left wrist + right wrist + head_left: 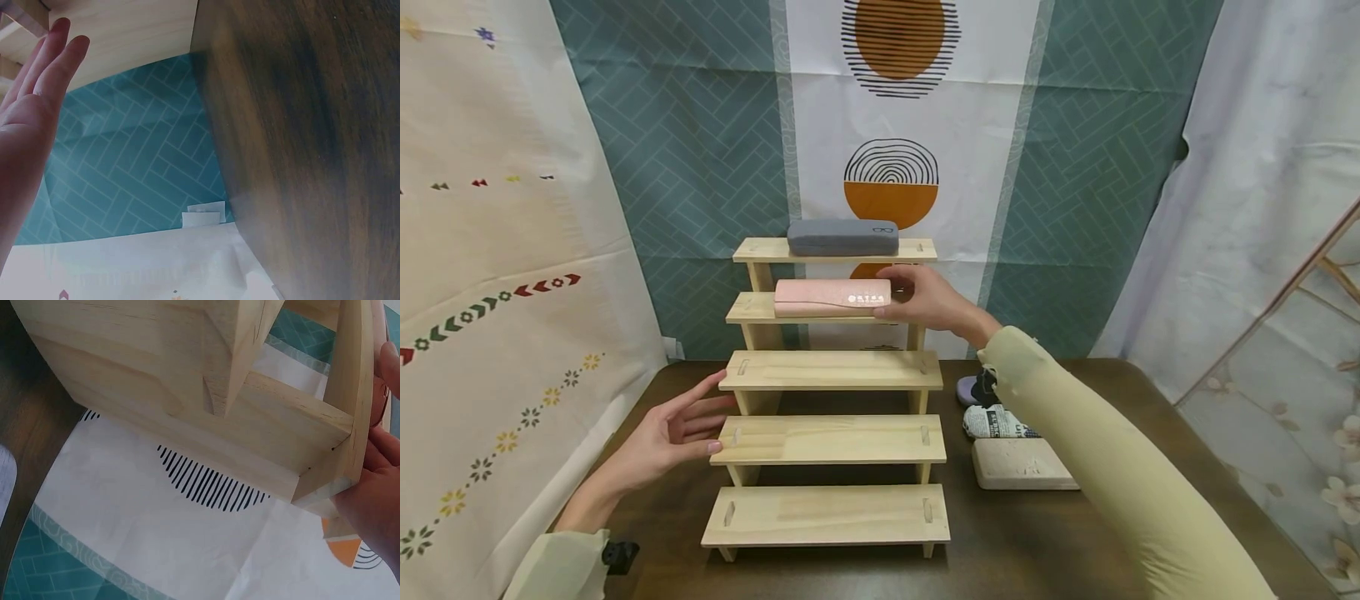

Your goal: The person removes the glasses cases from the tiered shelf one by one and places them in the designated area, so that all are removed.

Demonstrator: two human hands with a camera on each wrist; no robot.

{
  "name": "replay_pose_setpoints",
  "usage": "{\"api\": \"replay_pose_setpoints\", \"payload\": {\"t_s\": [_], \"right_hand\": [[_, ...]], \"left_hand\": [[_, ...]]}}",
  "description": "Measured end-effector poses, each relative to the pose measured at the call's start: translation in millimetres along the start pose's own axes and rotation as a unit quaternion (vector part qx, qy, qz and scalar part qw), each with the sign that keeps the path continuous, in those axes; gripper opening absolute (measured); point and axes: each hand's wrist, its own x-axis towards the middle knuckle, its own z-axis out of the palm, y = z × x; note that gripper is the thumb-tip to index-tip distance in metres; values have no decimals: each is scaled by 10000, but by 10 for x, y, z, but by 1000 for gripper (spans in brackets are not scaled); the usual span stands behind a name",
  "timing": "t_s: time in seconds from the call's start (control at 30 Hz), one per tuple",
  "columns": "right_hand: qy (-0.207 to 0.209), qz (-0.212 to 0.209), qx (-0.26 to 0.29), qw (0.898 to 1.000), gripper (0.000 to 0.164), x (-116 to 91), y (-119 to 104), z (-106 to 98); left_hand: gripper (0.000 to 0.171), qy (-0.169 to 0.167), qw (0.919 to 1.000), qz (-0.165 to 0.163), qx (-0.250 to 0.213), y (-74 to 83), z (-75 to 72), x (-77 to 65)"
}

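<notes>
A pink glasses case lies lengthwise on the second shelf from the top of a stepped wooden stand. My right hand holds its right end, thumb in front and fingers over the top. In the right wrist view, that hand is at the shelf's end, with only a sliver of the case showing. At the stand's left side my left hand has its fingers spread loosely, fingertips by the third and fourth shelves. The left wrist view shows those fingers extended beside the wood; firm contact cannot be told.
A grey glasses case sits on the top shelf. Right of the stand, on the dark wooden table, are a whitish case, a newspaper-print case and a purple item, partly behind my right sleeve. Patterned cloths hang around.
</notes>
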Motion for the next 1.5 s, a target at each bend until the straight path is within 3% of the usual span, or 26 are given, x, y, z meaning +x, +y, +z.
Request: {"api": "replay_pose_setpoints", "payload": {"t_s": [0.27, 0.57, 0.73, 1.2, 1.5], "right_hand": [[42, -22, 293, 9996, 65, -48, 10, -19], [97, -63, -326, 9994, 71, -12, 27, 12], [182, -69, -246, 9995, 67, -50, 23, 16], [626, -296, 287, 9972, 60, -282, 31, -4], [990, -217, 418, 9940, 57, -559, 45, -69]], "left_hand": [[94, 11, 10000, -69, 33, 2, -1, -4], [93, -4, 10000, 10, -2, -2, 1, 2], [93, -16, 10000, -23, 12, -3, 10, 14], [93, -7, 10000, -62, 41, -4, 3, 11], [94, 8, 10000, -50, 58, 1, 9, 1]]}}
